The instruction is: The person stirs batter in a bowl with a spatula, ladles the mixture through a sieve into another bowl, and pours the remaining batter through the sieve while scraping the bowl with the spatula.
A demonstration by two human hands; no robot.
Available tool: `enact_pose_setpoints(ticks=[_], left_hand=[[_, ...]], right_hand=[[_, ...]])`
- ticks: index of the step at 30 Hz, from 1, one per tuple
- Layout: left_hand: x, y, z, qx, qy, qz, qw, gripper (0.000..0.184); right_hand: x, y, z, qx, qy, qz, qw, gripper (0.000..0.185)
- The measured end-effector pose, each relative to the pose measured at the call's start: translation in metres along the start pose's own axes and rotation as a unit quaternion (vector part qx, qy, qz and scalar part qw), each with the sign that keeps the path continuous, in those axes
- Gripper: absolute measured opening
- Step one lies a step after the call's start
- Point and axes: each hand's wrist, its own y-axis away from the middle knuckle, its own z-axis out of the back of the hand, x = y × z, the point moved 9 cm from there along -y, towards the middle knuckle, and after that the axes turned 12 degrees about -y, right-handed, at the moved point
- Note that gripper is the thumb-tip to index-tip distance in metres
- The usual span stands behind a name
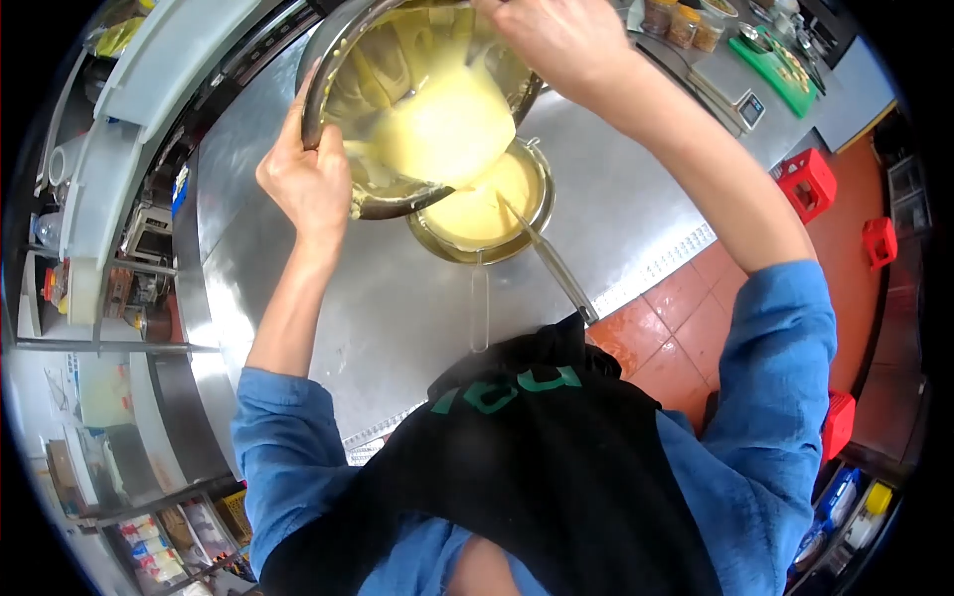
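A large metal mixing bowl (pixel 316 94) is tilted over the counter, its inside coated with pale yellow batter (pixel 447 129). My left hand (pixel 310 179) grips its left rim, thumb on the inside. At the top of the view my right hand (pixel 566 45) is closed at the bowl's far right rim; some fingertips are hidden. Below the lip stands a smaller metal bowl (pixel 437 246) with a wire-handled strainer (pixel 480 308) across it. Yellow batter fills the strainer, and a metal-handled utensil (pixel 556 266) leans in it, its head submerged.
Both bowls are above a steel counter (pixel 388 308). At the back right are jars (pixel 684 25), a scale (pixel 747 109) and a green cutting board (pixel 780 74). Red stools (pixel 807 186) stand on the tiled floor. Shelves (pixel 109 189) line the left side.
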Motion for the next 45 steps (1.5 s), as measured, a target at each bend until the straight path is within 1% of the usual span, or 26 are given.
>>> enact_pose_setpoints(ticks=[2, 3, 6, 7, 10, 12, 13, 16, 17, 18, 20, 21, 24, 25, 26, 30, 31, 32, 34, 37, 38, 40, 42, 43, 45], left_hand=[[0.007, -0.002, -0.002, 0.008, -0.015, 0.032, 0.999, 0.048], [0.011, -0.001, -0.002, 0.011, -0.023, 0.050, 0.998, 0.047], [0.010, -0.002, 0.000, -0.010, -0.018, 0.044, 0.999, 0.045], [0.012, -0.005, -0.001, -0.006, -0.011, 0.050, 0.999, 0.045], [0.021, -0.003, 0.001, 0.010, -0.007, 0.066, 0.998, 0.043], [0.022, -0.003, -0.002, 0.017, -0.015, 0.066, 0.998, 0.041], [0.020, -0.002, -0.002, 0.017, -0.010, 0.060, 0.998, 0.040], [0.012, -0.005, -0.004, 0.018, -0.002, 0.043, 0.999, 0.037], [0.011, -0.007, -0.002, 0.017, -0.006, 0.043, 0.999, 0.036], [0.011, -0.007, 0.001, 0.016, -0.013, 0.044, 0.999, 0.035], [0.019, -0.004, 0.007, -0.016, 0.004, 0.059, 0.998, 0.035], [0.021, -0.003, 0.008, -0.033, 0.016, 0.065, 0.997, 0.035], [0.021, -0.003, 0.006, -0.029, -0.009, 0.049, 0.998, 0.036], [0.021, -0.001, 0.006, -0.024, -0.013, 0.054, 0.998, 0.036], [0.021, -0.002, 0.005, -0.021, -0.016, 0.060, 0.998, 0.036], [0.023, 0.004, 0.008, -0.009, -0.017, 0.087, 0.996, 0.037], [0.022, 0.005, 0.011, -0.014, -0.015, 0.079, 0.997, 0.037], [0.022, 0.006, 0.013, -0.019, -0.014, 0.073, 0.997, 0.037], [0.023, 0.006, 0.013, -0.026, -0.002, 0.076, 0.997, 0.037], [0.030, 0.009, 0.013, -0.018, 0.010, 0.089, 0.996, 0.037], [0.032, 0.010, 0.012, -0.015, 0.003, 0.090, 0.996, 0.037], [0.036, 0.012, 0.007, 0.008, -0.007, 0.103, 0.995, 0.034], [0.041, 0.014, 0.004, 0.043, -0.017, 0.128, 0.991, 0.030], [0.042, 0.015, 0.006, 0.030, -0.018, 0.135, 0.990, 0.028], [0.044, 0.018, 0.009, 0.002, 0.010, 0.131, 0.991, 0.028]], right_hand=[[0.005, 0.001, -0.015, -0.088, 0.086, 0.032, 0.992, 0.020], [0.008, 0.004, -0.040, 0.045, 0.052, 0.037, 0.997, 0.022], [0.013, 0.023, -0.071, 0.103, 0.034, 0.055, 0.993, 0.022], [0.015, 0.028, -0.055, 0.072, 0.059, 0.067, 0.993, 0.030], [0.017, 0.032, 0.006, -0.055, 0.091, 0.086, 0.991, 0.044], [0.020, 0.032, 0.048, -0.185, 0.086, 0.164, 0.965, 0.055], [0.017, 0.031, 0.049, -0.200, 0.093, 0.195, 0.956, 0.055], [-0.007, 0.016, 0.012, -0.090, 0.086, 0.045, 0.991, 0.033], [-0.015, 0.014, -0.012, -0.054, 0.144, 0.003, 0.988, 0.054], [-0.014, 0.020, -0.028, -0.017, 0.102, -0.002, 0.995, 0.043], [-0.013, 0.040, -0.059, 0.061, 0.016, -0.009, 0.998, 0.025], [-0.003, 0.047, -0.060, 0.070, 0.018, 0.012, 0.997, 0.027], [-0.004, 0.053, -0.040, 0.086, 0.006, -0.018, 0.996, 0.059], [-0.006, 0.049, -0.018, 0.019, 0.045, -0.010, 0.999, 0.060], [-0.016, 0.042, -0.003, 0.013, 0.063, -0.042, 0.997, 0.061], [-0.032, 0.046, -0.044, 0.073, 0.073, -0.090, 0.991, 0.059], [-0.028, 0.057, -0.070, 0.147, 0.010, -0.111, 0.983, 0.057], [-0.018, 0.068, -0.090, 0.146, -0.025, -0.073, 0.986, 0.058], [0.005, 0.076, -0.081, 0.173, -0.019, -0.035, 0.984, 0.061], [-0.003, 0.079, -0.031, 0.067, 0.082, 0.002, 0.994, 0.065], [-0.008, 0.080, -0.013, 0.014, 0.113, 0.048, 0.992, 0.067], [-0.022, 0.083, 0.016, -0.081, 0.090, 0.099, 0.988, 0.069], [-0.039, 0.088, 0.017, -0.079, 0.098, 0.093, 0.988, 0.070], [-0.042, 0.089, 0.017, -0.078, 0.101, 0.093, 0.987, 0.070], [-0.039, 0.104, -0.023, 0.026, 0.096, 0.045, 0.994, 0.066]])
